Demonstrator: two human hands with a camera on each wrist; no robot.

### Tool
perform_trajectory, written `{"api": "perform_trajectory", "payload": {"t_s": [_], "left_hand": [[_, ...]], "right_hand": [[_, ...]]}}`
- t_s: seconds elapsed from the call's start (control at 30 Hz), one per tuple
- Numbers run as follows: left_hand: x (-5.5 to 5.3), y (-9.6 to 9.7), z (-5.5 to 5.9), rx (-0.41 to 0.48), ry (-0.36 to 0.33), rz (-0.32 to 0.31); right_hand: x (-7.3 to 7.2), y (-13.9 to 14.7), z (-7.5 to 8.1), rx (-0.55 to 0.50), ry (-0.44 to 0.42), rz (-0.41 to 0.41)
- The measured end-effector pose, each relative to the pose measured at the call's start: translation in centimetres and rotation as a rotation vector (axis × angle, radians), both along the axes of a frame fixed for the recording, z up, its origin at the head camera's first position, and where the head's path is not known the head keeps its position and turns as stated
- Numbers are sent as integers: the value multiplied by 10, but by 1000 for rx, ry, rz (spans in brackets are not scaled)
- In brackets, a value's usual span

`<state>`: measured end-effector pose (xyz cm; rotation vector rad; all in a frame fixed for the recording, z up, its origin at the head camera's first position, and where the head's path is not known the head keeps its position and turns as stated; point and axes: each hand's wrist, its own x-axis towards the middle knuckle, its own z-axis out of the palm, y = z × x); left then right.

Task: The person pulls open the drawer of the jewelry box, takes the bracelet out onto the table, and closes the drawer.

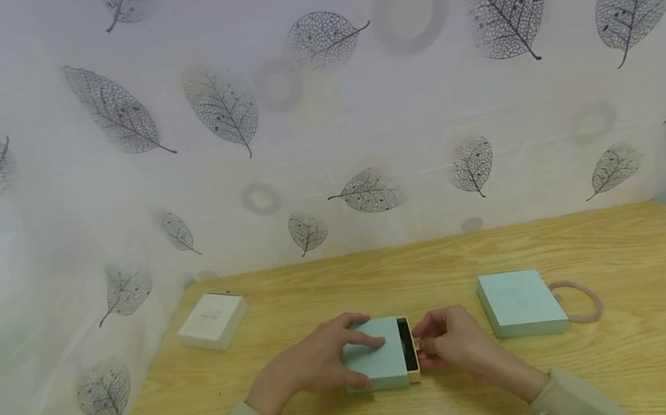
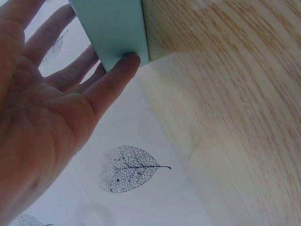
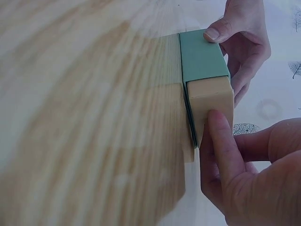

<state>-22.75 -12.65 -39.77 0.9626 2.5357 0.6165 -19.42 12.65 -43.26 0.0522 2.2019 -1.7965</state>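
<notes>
A mint-green drawer box (image 1: 386, 364) lies on the table in front of the person. Its cream inner drawer (image 3: 209, 94) sticks out a little on the right, and a strip of dark interior shows in the head view. My left hand (image 1: 312, 361) grips the green sleeve from the left, thumb along the near side and fingers spread over the top. In the left wrist view the thumb (image 2: 123, 68) presses the box's side near its corner. My right hand (image 1: 458, 342) pinches the drawer's outer end, with its fingertips right at the small pull there.
On the right lies a second mint-green box (image 1: 523, 300) with a pinkish ring (image 1: 589, 300) beside it. A white box (image 1: 213, 319) sits at the table's back left. A leaf-patterned curtain (image 1: 358, 122) hangs behind and along the sides of the wooden table (image 1: 659, 336).
</notes>
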Motion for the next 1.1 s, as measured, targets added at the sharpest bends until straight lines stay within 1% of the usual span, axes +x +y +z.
{"api": "perform_trajectory", "payload": {"t_s": [0.17,0.4,0.57,0.9,1.1], "left_hand": [[0,0,0,7,-10,7],[-1,-1,-1,16,-4,2],[-1,-1,-1,22,0,-3],[-1,-1,-1,44,1,-25],[-1,-2,-2,36,-8,-11]], "right_hand": [[1,1,0,-4,1,-2],[2,1,4,7,-22,-24],[3,1,4,13,-16,-34],[2,5,0,0,5,-9],[3,6,0,-2,14,-2]]}}
